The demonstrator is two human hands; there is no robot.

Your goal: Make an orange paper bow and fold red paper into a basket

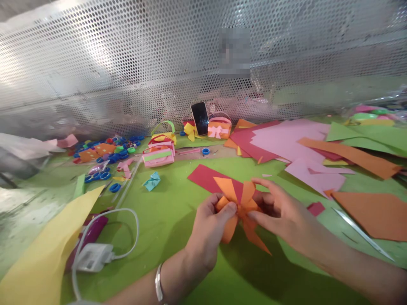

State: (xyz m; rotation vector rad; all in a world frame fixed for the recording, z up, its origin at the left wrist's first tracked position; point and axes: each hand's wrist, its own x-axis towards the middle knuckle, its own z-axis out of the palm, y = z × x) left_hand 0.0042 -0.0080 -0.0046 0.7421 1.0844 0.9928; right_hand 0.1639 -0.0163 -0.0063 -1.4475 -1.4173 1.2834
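An orange folded paper bow [246,203] with loops and pointed tails is up in front of me, above the green table top. My left hand [205,231] pinches its left side, the thumb pressed near the centre knot. On the other side, my right hand [282,212] has its thumb and fingers closed on the bow's right loop, with the index finger raised. Behind the bow a red paper strip [203,178] lies on the table, partly covered by it. A small teal folded paper piece [151,181] rests farther left.
Small paper baskets [159,156] and a phone [200,118] stand along the perforated metal panel [143,63]. Pink sheets [286,137] and orange paper [375,214] lie right, near a thin metal tool [364,233]. A white charger [95,256] with its cable sits left, by yellow paper [47,250].
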